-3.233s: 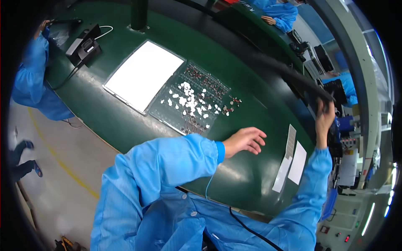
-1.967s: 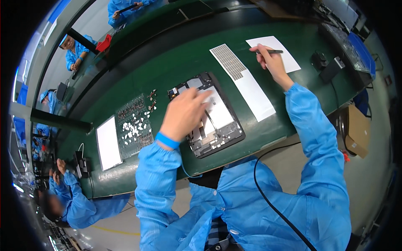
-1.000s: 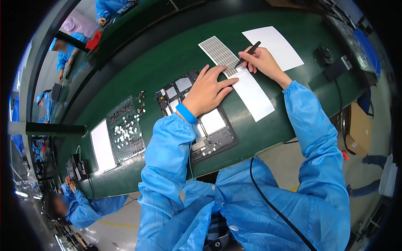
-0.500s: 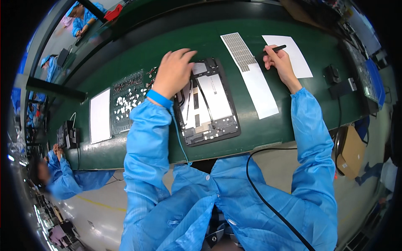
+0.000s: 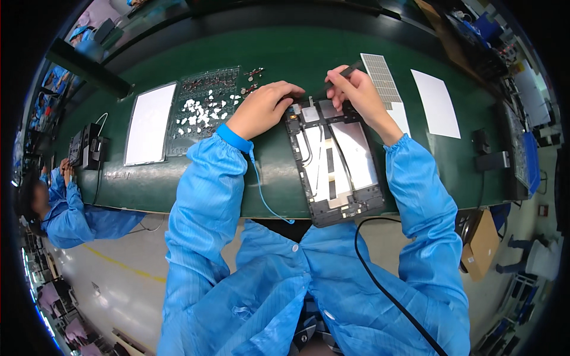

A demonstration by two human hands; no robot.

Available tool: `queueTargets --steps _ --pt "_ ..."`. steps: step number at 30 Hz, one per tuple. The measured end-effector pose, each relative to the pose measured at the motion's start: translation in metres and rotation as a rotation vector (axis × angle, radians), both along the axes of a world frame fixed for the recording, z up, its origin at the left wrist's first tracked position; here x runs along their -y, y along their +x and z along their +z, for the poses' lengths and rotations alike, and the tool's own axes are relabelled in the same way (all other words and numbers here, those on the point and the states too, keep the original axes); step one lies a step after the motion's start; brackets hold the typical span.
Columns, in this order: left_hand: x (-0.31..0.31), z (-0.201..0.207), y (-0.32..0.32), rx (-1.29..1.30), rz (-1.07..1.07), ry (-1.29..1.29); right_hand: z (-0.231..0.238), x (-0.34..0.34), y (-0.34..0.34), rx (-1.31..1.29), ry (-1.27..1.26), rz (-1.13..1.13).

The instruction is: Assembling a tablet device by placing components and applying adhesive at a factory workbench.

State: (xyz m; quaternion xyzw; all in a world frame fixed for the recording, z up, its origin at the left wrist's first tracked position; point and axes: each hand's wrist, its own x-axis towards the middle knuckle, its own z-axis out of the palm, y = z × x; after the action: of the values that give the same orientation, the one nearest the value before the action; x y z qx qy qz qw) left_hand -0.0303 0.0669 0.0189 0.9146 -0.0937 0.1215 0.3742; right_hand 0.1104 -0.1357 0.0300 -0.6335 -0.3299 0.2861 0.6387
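An opened tablet [image 5: 320, 160], black-framed with silver panels, dark cables and circuit parts showing, lies slanted before me. Its lower end reaches the table's front edge. My left hand [image 5: 264, 111], a blue band on its wrist, is curled around the tablet's far left corner, thumb on the near side. Over the far end of the tablet, my right hand [image 5: 360, 95] grips black tweezers [image 5: 348, 72] that point down to the left. The tweezer tips are close to my left fingertips; whether they pinch anything is too small to tell. A sheet of small grey labels [image 5: 381, 77] lies partly behind my right hand.
To the left are a clear tray [image 5: 205, 110] with white pieces and small parts, and a white sheet [image 5: 151, 121]. Another white sheet [image 5: 436, 104] lies right, near a black device [image 5: 491, 159]. A black cable [image 5: 380, 285] crosses my lap. A co-worker [image 5: 77, 207] sits far left.
My right hand has come left with the tweezers, from beside the label sheet to the tablet. The tablet has shifted right and nearer, over the label sheet's lower part; my left hand is at its corner.
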Motion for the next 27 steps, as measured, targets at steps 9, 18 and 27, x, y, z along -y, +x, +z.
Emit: queueTargets --steps 9,18,27 --pt "0.002 0.01 -0.018 0.135 0.051 0.113 -0.009 -0.004 -0.011 0.001 -0.123 0.003" --pt "0.003 0.011 -0.018 0.137 -0.019 0.226 -0.011 -0.004 -0.014 0.037 -0.144 0.054" --pt "0.008 0.022 -0.022 0.154 -0.139 0.385 -0.015 -0.004 -0.013 0.104 -0.137 0.036"
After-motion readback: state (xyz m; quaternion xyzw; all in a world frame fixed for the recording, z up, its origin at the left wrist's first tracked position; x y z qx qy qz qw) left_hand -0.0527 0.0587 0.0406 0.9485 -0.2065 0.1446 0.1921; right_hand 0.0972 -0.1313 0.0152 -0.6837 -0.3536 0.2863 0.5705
